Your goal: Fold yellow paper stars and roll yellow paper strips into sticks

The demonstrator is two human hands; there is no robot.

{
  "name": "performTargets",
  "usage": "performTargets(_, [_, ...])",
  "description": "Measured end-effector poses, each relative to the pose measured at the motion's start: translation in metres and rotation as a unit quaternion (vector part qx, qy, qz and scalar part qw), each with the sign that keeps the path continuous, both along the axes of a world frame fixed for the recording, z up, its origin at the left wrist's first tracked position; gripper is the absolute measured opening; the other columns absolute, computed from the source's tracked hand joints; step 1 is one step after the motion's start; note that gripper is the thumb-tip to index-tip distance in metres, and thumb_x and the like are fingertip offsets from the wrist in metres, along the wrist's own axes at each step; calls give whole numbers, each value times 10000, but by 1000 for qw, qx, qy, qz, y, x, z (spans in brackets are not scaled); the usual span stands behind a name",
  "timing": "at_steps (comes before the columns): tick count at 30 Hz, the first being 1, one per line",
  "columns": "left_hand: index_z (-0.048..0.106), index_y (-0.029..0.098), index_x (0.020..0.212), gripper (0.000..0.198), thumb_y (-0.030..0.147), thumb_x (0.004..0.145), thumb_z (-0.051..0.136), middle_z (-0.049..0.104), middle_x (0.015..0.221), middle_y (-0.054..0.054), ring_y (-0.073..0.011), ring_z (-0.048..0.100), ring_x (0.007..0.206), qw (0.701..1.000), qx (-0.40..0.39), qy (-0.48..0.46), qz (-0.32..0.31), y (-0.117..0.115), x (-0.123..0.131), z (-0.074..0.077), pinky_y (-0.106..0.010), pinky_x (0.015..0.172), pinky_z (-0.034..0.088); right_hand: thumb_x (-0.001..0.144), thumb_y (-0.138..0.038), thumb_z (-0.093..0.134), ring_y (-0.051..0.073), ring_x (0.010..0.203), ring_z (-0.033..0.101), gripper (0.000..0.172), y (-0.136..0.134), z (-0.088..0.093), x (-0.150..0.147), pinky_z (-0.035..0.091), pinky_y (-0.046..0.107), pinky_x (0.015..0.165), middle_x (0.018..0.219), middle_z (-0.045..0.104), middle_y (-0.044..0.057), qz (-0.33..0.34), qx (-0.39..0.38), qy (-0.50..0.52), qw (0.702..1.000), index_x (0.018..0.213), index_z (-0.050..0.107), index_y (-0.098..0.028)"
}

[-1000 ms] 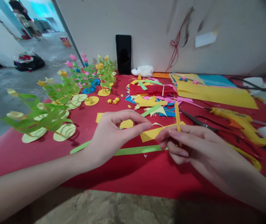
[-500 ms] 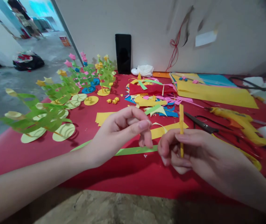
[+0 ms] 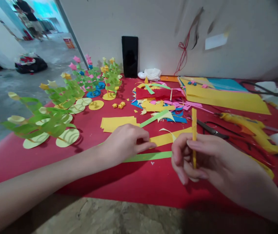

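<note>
My right hand [image 3: 209, 156] pinches a narrow yellow paper stick [image 3: 194, 130] upright between thumb and fingers. Down at the table, my left hand [image 3: 126, 143] has its fingers closed at the left end of a wider yellow paper strip [image 3: 164, 138]. How firmly it grips is hard to see. A green paper strip [image 3: 151, 156] lies just in front of that strip, partly under my left hand. Behind the left hand is a small stack of yellow paper pieces [image 3: 119, 123]. Scissors [image 3: 209, 129] lie beyond my right hand.
Paper plants with star tops [image 3: 65, 91] stand along the left on round bases. Coloured scraps [image 3: 158, 100] are heaped mid-table. A yellow glue gun [image 3: 253, 126] rests at the right, and a black phone [image 3: 130, 57] leans on the wall. Small yellow stars [image 3: 118, 105] sit near the plants.
My left hand has lowered from the air to the table, its fingertips now at the wide yellow strip. My right hand has shifted slightly right, still holding the paper stick.
</note>
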State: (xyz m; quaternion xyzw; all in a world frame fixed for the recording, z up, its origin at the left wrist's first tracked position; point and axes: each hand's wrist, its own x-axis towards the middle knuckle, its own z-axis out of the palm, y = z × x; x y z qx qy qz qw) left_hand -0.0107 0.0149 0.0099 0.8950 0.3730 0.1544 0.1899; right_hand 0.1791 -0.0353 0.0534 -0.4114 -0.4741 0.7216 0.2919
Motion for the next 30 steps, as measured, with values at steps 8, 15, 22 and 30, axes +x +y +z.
performTargets(8, [634,176,891,147,233,804,531,639,919,-42,-151,570,883,961,-115,-248,25,-16,9,21,-246,797,433,864,-296,373,67,430,339,291,-5,-9,-2,279,208,427,515,538,-3,30,-13,-35,999,721,579,-148])
performTargets(15, [662,203,754,60,234,746,611,637,798,19,-104,585,712,917,-210,-330,81,-34,11,31,-183,640,465,871,-231,350,60,460,358,279,-11,-3,-10,255,207,432,545,536,-4,53,28,-124,990,689,541,-141])
performTargets(22, [605,169,646,99,195,741,618,600,684,19,-103,547,689,949,-90,-292,83,-30,10,33,-191,657,426,891,-299,367,49,482,356,246,-12,-11,-8,281,190,447,616,545,-20,26,65,-92,993,785,547,-169])
performTargets(30, [496,180,727,148,223,855,436,517,744,7,-116,483,703,955,-143,-254,62,-33,7,35,-213,642,394,871,-332,392,44,426,308,230,-10,-12,-7,283,186,408,573,527,-18,-31,26,-40,998,762,515,-170])
